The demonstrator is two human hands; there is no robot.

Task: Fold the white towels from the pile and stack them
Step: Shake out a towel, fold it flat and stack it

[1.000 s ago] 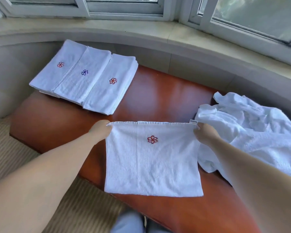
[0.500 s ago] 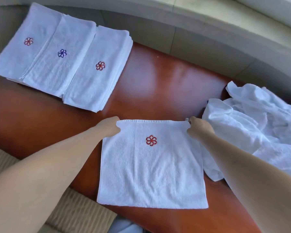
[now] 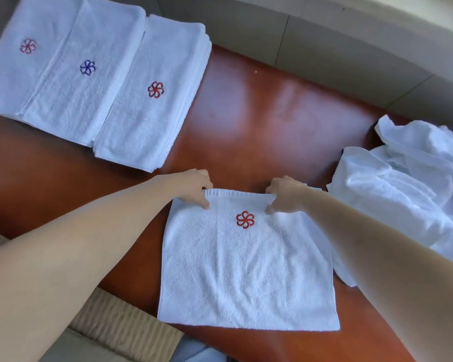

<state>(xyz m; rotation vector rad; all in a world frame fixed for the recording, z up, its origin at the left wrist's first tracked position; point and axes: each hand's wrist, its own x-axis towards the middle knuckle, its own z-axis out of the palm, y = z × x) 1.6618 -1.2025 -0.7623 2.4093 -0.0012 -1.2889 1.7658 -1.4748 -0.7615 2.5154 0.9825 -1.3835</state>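
**White terry, pinched along its far hem**

White cloth is caught in both sets of fingers. The left hand (image 3: 196, 188) has its thumb on top of the towel (image 3: 246, 270) and the other fingers curled over the far hem, clamped on the cloth a little way in from the left corner. The right hand (image 3: 283, 195) does the same on the other side, thumb pressed down just right of the red flower (image 3: 245, 219), fingers tucked over the hem. Both pinches sit inward of the corners, so the corners themselves are free.

The towel lies flat on the red-brown wooden table (image 3: 259, 105), its near hem close to the table's near edge. It looks light, soft and limp: thin terry that should sag wherever it is not held and drape rather than hold a line. It seems grippy, not slippery, and nothing about it is fragile. To my eye the hem band is the best place to hold, being the firmest part; gripping nearer the corners would keep the edge straighter in a fold.

Out from the towel, bare table lies beyond its far hem, giving room to lift or fold. Beyond and to its left sit the folded towels (image 3: 100, 79), laid side by side and overlapping, well apart from it. To its right the unfolded pile (image 3: 403, 194) lies just beside it, one loose flap reaching under the right forearm; a wide sweep there could snag it. On the near side the table ends quickly, so cloth pulled toward the person would hang over that edge.
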